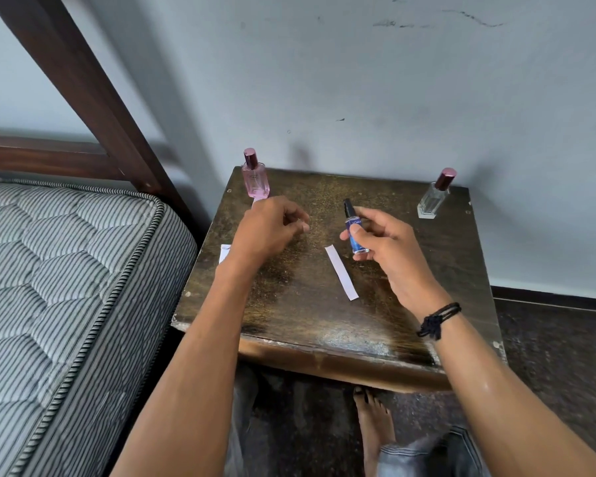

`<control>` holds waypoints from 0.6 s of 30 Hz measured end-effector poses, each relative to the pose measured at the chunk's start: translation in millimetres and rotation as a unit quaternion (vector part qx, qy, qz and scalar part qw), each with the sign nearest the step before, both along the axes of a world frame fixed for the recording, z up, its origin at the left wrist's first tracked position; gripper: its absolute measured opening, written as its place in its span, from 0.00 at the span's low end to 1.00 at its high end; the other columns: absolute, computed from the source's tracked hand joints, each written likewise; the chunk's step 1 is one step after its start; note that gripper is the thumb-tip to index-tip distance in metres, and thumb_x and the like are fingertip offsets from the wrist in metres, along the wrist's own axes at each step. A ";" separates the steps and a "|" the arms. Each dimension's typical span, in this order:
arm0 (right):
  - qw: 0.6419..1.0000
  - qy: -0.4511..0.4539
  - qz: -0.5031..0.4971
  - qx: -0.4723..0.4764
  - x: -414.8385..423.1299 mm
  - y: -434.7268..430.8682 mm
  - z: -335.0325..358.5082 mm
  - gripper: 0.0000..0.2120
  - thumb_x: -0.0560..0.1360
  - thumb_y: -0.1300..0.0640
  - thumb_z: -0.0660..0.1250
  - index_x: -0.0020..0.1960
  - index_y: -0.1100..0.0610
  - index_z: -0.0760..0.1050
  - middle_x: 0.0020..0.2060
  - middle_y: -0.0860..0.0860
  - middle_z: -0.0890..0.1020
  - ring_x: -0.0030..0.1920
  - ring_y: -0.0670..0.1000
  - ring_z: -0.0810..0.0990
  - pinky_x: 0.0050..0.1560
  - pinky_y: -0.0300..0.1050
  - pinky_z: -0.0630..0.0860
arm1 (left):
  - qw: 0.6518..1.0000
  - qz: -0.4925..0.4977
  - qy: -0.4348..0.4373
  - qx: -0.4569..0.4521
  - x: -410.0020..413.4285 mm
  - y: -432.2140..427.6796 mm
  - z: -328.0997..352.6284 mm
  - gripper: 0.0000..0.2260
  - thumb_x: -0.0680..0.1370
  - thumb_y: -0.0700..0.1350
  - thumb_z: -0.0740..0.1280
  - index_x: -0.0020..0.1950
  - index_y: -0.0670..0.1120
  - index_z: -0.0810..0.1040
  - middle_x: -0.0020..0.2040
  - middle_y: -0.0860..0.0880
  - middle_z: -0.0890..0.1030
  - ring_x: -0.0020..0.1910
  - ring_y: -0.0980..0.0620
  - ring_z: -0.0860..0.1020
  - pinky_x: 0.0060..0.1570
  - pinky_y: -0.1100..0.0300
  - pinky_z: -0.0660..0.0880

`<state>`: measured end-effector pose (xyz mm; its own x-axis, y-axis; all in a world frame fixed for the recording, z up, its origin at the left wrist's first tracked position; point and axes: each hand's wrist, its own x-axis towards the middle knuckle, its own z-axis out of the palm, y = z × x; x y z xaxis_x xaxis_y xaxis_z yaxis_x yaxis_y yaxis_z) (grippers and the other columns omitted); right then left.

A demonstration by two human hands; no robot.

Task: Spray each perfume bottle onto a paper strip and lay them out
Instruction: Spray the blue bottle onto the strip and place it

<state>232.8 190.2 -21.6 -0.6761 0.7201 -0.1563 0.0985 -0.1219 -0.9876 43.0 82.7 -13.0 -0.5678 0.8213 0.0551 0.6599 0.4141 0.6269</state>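
My right hand (pixel 384 244) grips a small blue spray bottle (pixel 355 232) with a black nozzle, held upright above the dark wooden table (pixel 324 325). Just left of it a white paper strip (pixel 342 273) lies flat on the table. My left hand (pixel 269 228) hovers over the table's left side with fingers curled; whether it pinches something is hidden. A pink perfume bottle (pixel 255 177) with a maroon cap stands at the back left corner, with a paper strip (pixel 257 202) in front of it. At the back right stands a clear bottle (pixel 435 196) with a maroon cap. Another paper piece (pixel 224 253) shows under my left wrist.
A striped mattress (pixel 66 287) on a dark wooden bed frame (pixel 93 98) sits close to the table's left. The wall (pixel 393 98) runs right behind the table. My bare foot (pixel 372 421) rests on the dark floor under the table's front edge.
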 end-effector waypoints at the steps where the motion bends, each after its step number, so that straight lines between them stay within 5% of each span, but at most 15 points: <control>1: 1.000 0.011 0.002 -0.012 0.4 0.3 0.7 0.16 0.81 0.65 0.67 0.68 0.56 0.77 0.44 0.54 0.87 0.46 0.47 0.83 0.41 0.44 0.79 | 1.000 -0.009 0.002 -0.012 -0.2 0.3 -1.3 0.05 0.74 0.47 0.76 0.50 0.52 0.86 0.44 0.57 0.82 0.45 0.57 0.79 0.53 0.54 0.79; 13: 0.997 0.063 0.023 -0.042 3.8 3.9 3.7 0.25 0.81 0.66 0.66 0.74 0.48 0.72 0.46 0.57 0.85 0.51 0.50 0.83 0.44 0.45 0.79 | 0.996 -0.055 -0.035 -0.069 -0.8 -2.3 -1.1 0.12 0.71 0.44 0.79 0.53 0.51 0.85 0.47 0.54 0.83 0.43 0.56 0.80 0.52 0.53 0.80; 18: 0.996 0.067 0.036 -0.046 4.0 4.6 4.6 0.25 0.81 0.66 0.65 0.74 0.47 0.71 0.46 0.58 0.84 0.51 0.50 0.83 0.45 0.47 0.80 | 0.993 -0.083 -0.083 -0.034 -3.4 -2.4 -0.8 0.14 0.71 0.47 0.79 0.55 0.50 0.84 0.54 0.54 0.78 0.53 0.55 0.79 0.59 0.60 0.77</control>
